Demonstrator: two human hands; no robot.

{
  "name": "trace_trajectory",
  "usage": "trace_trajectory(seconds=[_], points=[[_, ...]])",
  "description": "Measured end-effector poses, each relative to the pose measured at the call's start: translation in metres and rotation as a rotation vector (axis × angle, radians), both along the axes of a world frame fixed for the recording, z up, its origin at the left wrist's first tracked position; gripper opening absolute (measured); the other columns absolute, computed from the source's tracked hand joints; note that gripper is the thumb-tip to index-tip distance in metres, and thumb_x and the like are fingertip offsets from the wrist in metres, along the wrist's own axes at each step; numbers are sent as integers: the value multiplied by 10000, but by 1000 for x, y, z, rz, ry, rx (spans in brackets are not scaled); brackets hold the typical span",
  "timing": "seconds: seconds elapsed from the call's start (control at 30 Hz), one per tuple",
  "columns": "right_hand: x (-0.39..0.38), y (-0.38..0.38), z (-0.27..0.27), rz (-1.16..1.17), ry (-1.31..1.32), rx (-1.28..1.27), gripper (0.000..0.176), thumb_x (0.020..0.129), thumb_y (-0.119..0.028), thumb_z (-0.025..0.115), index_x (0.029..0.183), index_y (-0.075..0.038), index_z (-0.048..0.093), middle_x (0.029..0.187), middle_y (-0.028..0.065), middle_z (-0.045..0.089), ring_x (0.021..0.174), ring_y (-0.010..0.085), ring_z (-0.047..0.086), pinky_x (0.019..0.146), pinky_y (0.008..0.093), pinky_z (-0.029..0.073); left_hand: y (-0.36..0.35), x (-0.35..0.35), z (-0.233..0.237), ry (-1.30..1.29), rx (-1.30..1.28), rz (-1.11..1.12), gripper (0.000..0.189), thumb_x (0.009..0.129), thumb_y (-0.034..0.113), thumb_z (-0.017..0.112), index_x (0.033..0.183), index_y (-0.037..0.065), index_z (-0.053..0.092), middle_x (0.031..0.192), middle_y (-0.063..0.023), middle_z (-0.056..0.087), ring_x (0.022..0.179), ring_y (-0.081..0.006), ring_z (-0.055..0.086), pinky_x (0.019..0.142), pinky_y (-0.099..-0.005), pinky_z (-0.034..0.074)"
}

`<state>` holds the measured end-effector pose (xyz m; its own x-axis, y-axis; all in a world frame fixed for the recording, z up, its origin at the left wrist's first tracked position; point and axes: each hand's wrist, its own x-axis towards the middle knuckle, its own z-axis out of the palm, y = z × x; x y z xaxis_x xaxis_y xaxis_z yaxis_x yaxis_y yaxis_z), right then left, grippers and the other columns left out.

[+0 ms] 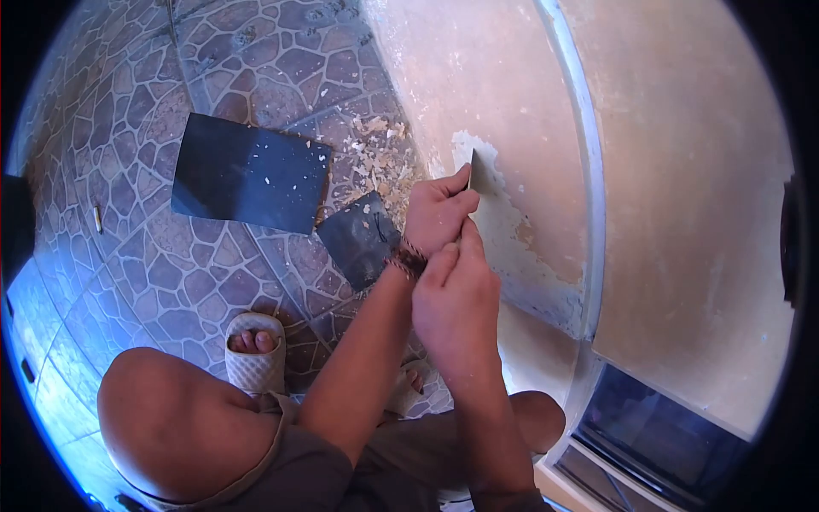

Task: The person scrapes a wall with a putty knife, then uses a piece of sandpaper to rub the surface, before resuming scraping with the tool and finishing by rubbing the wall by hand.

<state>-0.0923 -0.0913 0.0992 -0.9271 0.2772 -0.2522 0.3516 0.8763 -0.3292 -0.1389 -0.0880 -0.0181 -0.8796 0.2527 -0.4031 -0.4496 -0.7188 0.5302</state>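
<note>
My left hand, with a braided bracelet on its wrist, grips a thin scraper near its blade. The blade's edge is against a wall, beside a pale patch where the surface coating is gone. Just below and behind, my right hand is closed around the tool's lower end, its index finger pointing along it and touching my left hand. The handle is mostly hidden by my fingers.
Peeled flakes lie on the stone-patterned floor along the wall. Nearby are a large dark sheet and a smaller one. A light strip runs along the wall to a dark glass panel. My slippered foot is below.
</note>
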Motion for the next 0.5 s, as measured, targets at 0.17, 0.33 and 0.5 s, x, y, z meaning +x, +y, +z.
trace_trajectory(seconds=[0.17, 0.33, 0.5], points=[[12, 34, 6, -73, -52, -103, 424, 832, -145, 390, 1201, 58, 434, 908, 331, 564, 881, 451, 560, 792, 456, 450, 34, 30, 11, -152, -259, 118, 439, 768, 56, 566, 1186, -61, 493, 713, 30, 555, 596, -14, 443, 501, -183, 396], [29, 60, -40, 102, 69, 21, 411, 840, -151, 404, 1223, -7, 443, 841, 286, 596, 709, 383, 617, 602, 416, 501, 43, 40, -22, -185, -212, 76, 503, 757, 90, 581, 1236, -3, 460, 698, 33, 531, 593, -33, 434, 522, -191, 400], [26, 81, -10, -641, -281, -653, 455, 817, -137, 444, 1261, -44, 408, 662, 78, 499, 464, 127, 476, 347, 263, 361, 56, 59, -1, -194, -319, 16, 514, 747, 76, 572, 1246, 24, 464, 657, 22, 527, 578, -27, 429, 512, -191, 393]])
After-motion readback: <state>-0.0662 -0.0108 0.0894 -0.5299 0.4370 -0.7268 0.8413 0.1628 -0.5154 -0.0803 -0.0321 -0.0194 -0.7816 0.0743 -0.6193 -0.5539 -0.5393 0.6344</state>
